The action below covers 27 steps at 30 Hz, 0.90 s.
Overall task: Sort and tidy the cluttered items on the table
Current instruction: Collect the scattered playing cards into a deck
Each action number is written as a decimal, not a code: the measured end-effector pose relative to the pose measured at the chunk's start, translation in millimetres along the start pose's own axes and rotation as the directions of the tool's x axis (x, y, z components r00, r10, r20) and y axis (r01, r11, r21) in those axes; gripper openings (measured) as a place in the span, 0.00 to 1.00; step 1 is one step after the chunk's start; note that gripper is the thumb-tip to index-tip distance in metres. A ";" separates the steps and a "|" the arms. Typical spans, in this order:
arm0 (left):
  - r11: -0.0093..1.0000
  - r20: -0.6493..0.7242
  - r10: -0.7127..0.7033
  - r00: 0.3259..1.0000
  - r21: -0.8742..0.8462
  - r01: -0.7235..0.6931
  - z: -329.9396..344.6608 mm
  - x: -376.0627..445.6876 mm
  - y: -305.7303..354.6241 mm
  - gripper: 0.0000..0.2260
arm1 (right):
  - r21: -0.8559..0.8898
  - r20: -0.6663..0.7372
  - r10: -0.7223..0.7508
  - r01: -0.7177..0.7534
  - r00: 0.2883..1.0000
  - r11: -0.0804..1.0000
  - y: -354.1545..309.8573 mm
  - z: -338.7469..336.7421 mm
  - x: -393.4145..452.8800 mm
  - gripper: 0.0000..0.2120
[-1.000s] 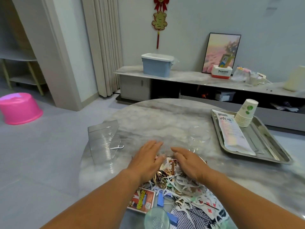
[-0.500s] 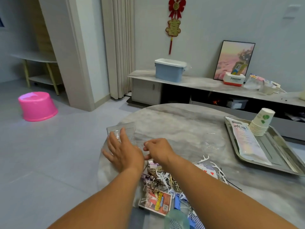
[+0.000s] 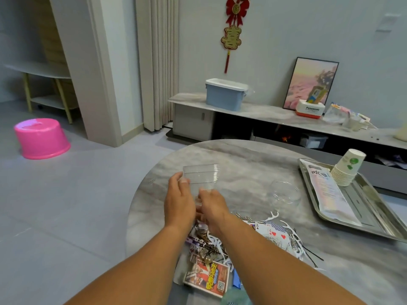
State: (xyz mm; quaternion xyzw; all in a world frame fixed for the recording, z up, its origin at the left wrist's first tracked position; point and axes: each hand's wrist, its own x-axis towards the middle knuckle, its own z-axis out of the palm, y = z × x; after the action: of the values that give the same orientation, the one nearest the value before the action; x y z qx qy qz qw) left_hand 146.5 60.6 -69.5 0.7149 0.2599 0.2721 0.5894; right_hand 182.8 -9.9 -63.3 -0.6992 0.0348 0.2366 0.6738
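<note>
A clear ribbed plastic box is held just above the left part of the round marble table. My left hand grips its left edge, thumb on top. My right hand curls its fingers at the box's near right edge; the fingertips are mostly hidden. Behind my wrists lies the clutter pile: playing cards, white floss picks, black hairpins, a bunch of metal rings and a red card pack.
A clear round dish sits right of my hands. At the table's right a steel tray carries stacked paper cups and a long packet. A pink tub stands on the floor at left.
Both hands left the clutter pile and went left to the clear box. The left hand took hold of it and raised it off the table; the right hand joined at its near edge.
</note>
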 end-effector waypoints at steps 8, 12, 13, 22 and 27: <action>0.999 -0.243 -0.018 0.970 0.023 0.025 7.8 -2.5 0.0 0.16 | 0.582 -0.092 0.178 -0.092 0.980 0.808 0.2 -65.1 -14.5 0.12; 0.949 -0.201 0.053 0.978 0.314 0.013 1.1 15.7 -33.2 0.18 | 0.737 -0.001 0.175 -0.118 0.984 0.666 -9.1 -87.0 -14.9 0.11; 0.911 -0.161 0.062 0.985 0.412 0.010 -1.7 21.9 -40.6 0.20 | 0.763 0.027 0.159 -0.123 0.987 0.635 -14.4 -92.3 -14.3 0.11; 0.613 0.013 -0.045 0.999 0.790 0.017 -9.3 71.8 -84.6 0.32 | 0.634 -0.099 0.011 0.055 0.995 0.772 -47.0 -105.5 34.1 0.17; 0.560 -0.018 -0.076 0.997 0.826 0.057 -4.8 106.2 -87.5 0.39 | 0.361 -0.248 -0.129 0.215 0.960 0.907 -49.9 -100.3 61.4 0.14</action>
State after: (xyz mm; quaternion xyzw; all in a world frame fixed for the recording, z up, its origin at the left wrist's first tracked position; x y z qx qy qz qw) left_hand 214.8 152.3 -146.1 0.8998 0.3777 0.0896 0.1992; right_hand 284.0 -85.0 -42.3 -0.5753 0.0921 0.0863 0.8081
